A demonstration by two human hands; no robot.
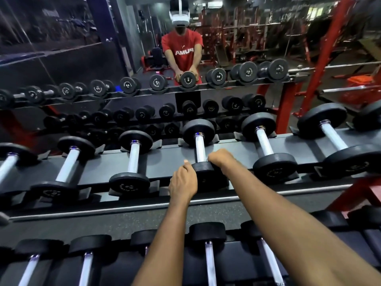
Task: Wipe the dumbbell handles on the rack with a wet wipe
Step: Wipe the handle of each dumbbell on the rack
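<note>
The top shelf of the rack (pixel 165 162) carries a row of black dumbbells with bright knurled handles. On the middle dumbbell (pixel 200 148), my left hand (pixel 182 182) wraps the near head (pixel 203 169) from the left, thumb lying on top. My right hand (pixel 219 158) curls over the same head from the right, at the near end of the handle. The rest of that handle is bare. No wet wipe shows in either hand; whatever lies under the palms is hidden.
Neighbouring dumbbells lie to the left (pixel 133 159) and right (pixel 266 148) on the same shelf. A lower shelf of dumbbells (pixel 208 232) sits under my forearms. A wall mirror (pixel 144 58) behind the rack reflects me and red gym frames.
</note>
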